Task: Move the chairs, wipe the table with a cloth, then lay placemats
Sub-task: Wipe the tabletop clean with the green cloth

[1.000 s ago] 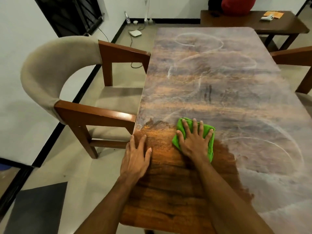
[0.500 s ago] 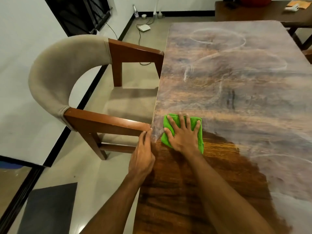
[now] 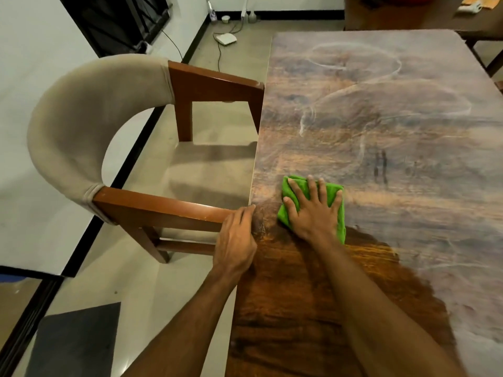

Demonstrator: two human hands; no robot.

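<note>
My right hand point(image 3: 313, 213) presses flat, fingers spread, on a folded green cloth point(image 3: 340, 227) lying on the wooden table point(image 3: 394, 126). The cloth sits near the table's left edge, at the border between the dark wiped wood close to me and the pale dusty film with swirl marks beyond. My left hand point(image 3: 236, 238) rests on the table's left edge, its fingertips beside the end of the chair's near armrest. The chair point(image 3: 81, 118), with a beige padded back and brown wooden arms, stands against the table's left side.
A second brown table point(image 3: 402, 14) stands behind the far end, with small items on it. On the floor lie a white device with cables point(image 3: 224, 38) and a dark mat point(image 3: 76, 338). A white wall and a black grille point(image 3: 117, 20) are to the left.
My right hand slid the cloth left towards the table edge, then a little forward. My left hand shifted from flat on the tabletop to the left edge by the armrest.
</note>
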